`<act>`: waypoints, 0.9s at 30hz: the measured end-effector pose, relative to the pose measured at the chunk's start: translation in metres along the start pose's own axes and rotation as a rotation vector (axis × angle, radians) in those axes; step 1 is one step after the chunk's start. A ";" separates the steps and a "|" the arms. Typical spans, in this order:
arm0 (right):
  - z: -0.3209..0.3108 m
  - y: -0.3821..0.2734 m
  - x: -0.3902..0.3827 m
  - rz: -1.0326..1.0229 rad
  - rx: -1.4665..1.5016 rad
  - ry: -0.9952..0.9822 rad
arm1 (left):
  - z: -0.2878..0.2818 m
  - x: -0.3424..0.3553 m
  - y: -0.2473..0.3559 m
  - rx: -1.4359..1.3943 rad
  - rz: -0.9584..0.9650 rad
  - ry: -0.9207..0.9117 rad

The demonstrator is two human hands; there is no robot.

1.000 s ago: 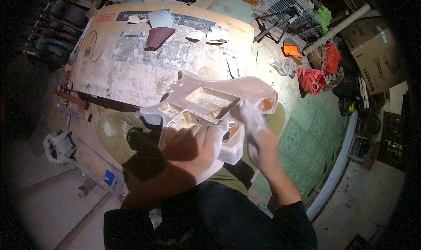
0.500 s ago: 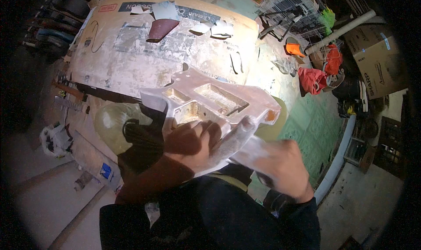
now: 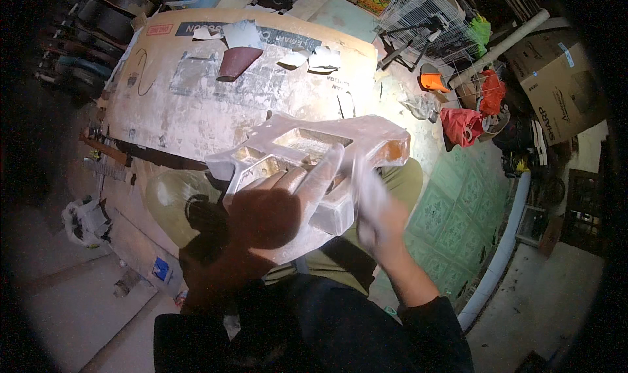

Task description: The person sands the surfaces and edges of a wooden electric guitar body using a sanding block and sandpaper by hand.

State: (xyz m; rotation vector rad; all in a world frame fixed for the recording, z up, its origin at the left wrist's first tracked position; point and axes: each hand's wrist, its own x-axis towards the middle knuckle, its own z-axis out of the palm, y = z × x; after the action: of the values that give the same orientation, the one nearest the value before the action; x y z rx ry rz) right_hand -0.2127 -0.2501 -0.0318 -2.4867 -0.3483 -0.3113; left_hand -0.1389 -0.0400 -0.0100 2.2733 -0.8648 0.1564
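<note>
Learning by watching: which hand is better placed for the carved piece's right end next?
Probably the right hand: it's nearer that end, while the left hand holds the carved piece farther left.

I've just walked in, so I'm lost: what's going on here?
A person holds a dusty, guitar-shaped body with hollowed-out cavities over their lap. The left hand lies across it, fingers by the cavities. The right hand is at its right part, too blurred to tell whether it holds anything. Beyond, a maroon scrap lies on a cardboard sheet.
</note>
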 end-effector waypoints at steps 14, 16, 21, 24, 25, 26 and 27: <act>0.002 0.005 0.012 0.103 0.339 -0.048 | 0.010 0.004 0.003 0.080 -0.046 0.031; 0.007 0.020 0.018 0.234 0.299 -0.053 | 0.007 0.001 0.003 0.096 -0.058 0.033; -0.007 -0.003 0.026 0.329 0.305 -0.130 | 0.008 0.004 0.007 0.078 -0.054 0.041; -0.001 0.013 0.034 0.254 0.192 -0.030 | 0.015 0.005 0.010 0.073 -0.066 0.049; 0.002 -0.008 0.025 0.185 0.316 0.018 | 0.017 0.005 0.010 0.073 -0.071 0.051; 0.002 -0.024 0.023 0.116 0.440 0.067 | 0.019 0.005 0.010 0.081 -0.077 0.054; 0.006 -0.019 0.021 0.074 0.459 0.043 | 0.018 0.004 0.010 0.083 -0.083 0.058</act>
State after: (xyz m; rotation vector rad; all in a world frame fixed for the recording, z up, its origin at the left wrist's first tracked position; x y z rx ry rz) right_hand -0.1985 -0.2284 -0.0199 -2.0337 -0.2727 -0.2239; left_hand -0.1447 -0.0592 -0.0167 2.3654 -0.7449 0.2231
